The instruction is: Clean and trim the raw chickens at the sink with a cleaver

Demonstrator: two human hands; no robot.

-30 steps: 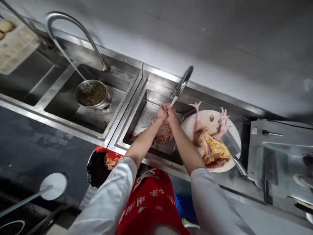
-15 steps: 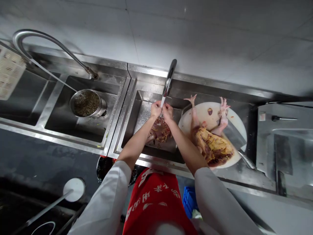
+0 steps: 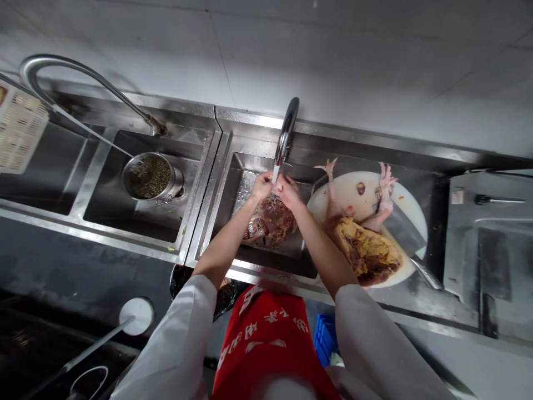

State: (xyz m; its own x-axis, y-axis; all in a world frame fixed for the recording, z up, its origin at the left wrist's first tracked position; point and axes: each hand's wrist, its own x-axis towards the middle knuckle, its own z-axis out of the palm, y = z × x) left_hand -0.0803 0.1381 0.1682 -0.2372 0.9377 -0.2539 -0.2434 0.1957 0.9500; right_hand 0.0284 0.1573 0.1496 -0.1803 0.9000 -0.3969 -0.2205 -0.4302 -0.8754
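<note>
Water runs from the faucet (image 3: 287,130) onto my hands above the middle sink (image 3: 233,200). My left hand (image 3: 262,185) and my right hand (image 3: 286,190) are close together with curled fingers, around something small and pale that I cannot make out. Below them, dark reddish meat and innards (image 3: 272,221) lie in the sink. On the right, an opened bird carcass (image 3: 366,253) with yellow fat and raised feet rests on a round white board (image 3: 347,186). A cleaver (image 3: 403,228) lies beside it on the board.
A metal pot (image 3: 149,176) stands in the left sink under a running curved tap (image 3: 100,75). A white plastic basket (image 3: 20,130) is at the far left. A thin tool (image 3: 499,200) lies on the metal surface at the right.
My hands have shifted slightly apart and turned under the water, with more of the meat below showing. The camera view has moved a little.
</note>
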